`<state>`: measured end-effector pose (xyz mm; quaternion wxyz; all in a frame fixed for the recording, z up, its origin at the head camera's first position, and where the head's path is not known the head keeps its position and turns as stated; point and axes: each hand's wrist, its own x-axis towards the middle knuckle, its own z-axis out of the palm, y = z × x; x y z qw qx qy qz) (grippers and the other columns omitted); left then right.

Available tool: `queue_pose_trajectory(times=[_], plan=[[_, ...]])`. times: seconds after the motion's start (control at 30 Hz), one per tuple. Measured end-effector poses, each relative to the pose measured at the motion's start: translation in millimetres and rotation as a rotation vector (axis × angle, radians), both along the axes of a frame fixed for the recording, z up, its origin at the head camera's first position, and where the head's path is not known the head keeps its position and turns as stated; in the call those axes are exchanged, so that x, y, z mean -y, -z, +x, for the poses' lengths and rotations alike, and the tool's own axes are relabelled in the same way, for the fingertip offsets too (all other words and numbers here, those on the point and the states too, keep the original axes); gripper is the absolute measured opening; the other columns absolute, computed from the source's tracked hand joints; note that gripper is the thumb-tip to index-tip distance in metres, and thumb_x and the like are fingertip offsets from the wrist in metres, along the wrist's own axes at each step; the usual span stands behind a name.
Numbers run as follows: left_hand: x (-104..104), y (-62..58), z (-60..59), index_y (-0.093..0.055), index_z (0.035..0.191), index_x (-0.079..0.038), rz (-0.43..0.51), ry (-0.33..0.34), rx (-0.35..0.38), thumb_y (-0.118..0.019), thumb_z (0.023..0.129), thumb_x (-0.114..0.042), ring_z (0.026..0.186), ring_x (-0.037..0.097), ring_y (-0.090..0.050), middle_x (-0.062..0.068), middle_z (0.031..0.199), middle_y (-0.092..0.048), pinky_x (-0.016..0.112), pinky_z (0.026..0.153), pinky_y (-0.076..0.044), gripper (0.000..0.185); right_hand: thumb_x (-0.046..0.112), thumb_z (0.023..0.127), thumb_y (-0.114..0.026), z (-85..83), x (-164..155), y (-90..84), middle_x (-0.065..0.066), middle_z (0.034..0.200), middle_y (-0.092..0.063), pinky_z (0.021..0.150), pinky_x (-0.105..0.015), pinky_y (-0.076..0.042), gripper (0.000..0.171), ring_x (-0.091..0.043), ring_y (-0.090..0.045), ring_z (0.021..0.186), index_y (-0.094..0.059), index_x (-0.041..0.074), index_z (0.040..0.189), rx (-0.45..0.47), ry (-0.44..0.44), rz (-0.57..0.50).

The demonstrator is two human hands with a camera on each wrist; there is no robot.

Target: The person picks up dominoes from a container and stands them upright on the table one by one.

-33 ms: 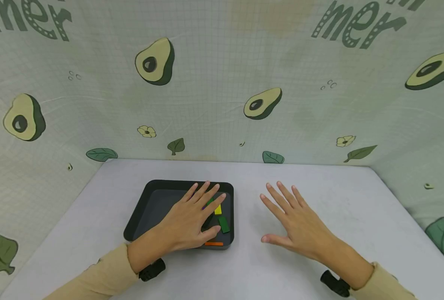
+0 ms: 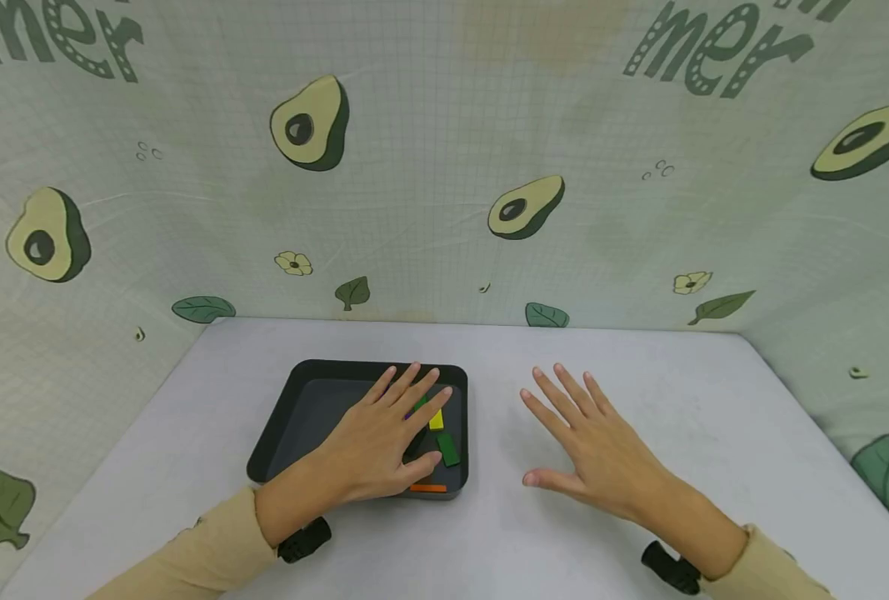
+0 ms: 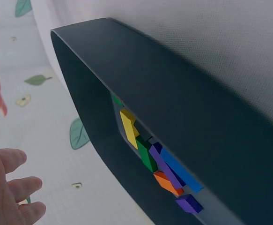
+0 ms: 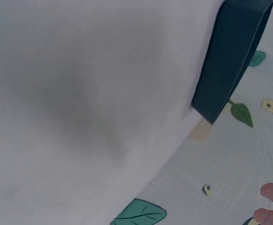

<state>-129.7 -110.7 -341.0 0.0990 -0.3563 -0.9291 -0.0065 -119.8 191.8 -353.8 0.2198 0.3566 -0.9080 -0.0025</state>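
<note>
Head view: left hand (image 2: 384, 442) spread over tray (image 2: 302, 400) blocks (image 2: 447, 447).

Looks like a staged recording booth / data-collection setup, not a lived-in room. Evidence: plain white table (image 2: 684, 417) w/ smooth matte top, boxed in on 3 sides by a hanging printed cloth backdrop (image 2: 429, 167), a grid pattern w/ avocado halves, leaves, small flowers, and part of big lettering at the top corners. Cloth shows creases and meets the table edge directly, so walls and furniture behind are hidden. Only prop on the table: a dark tray (image 2: 294, 408) w/ small coloured blocks (image 3: 150, 157) inside. Even, flat lighting. Person wears small black devices at both wrists, i.e. cams strapped on.
</note>
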Motion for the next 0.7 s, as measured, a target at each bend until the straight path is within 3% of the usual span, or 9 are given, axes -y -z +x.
queue_pose_trajectory(times=[0.27,0.7], plan=[[1,0.7,-1.8,-0.026,0.148,-0.019,0.003,-0.005,-0.007,-0.041,0.092,-0.054,0.144,0.024,-0.012,0.004,0.155,-0.018,0.046,0.117,-0.011,0.067,0.077,0.083,-0.031,-3.2,-2,0.5,-0.008,0.155,-0.020,0.116,-0.048,-0.007,0.089,-0.035,-0.021,0.140,-0.034,0.014,0.144,-0.008,-0.002,0.012],[5,5.7,-6.4,-0.025,0.148,-0.020,0.012,-0.025,-0.022,-0.040,0.093,-0.054,0.144,0.024,-0.011,0.005,0.155,-0.019,0.046,0.117,-0.011,0.067,0.076,0.083,-0.030,-12.9,0,1.8,-0.010,0.153,-0.023,0.114,-0.050,-0.015,0.088,-0.029,-0.011,0.144,-0.034,0.013,0.144,-0.012,-0.019,0.005]])
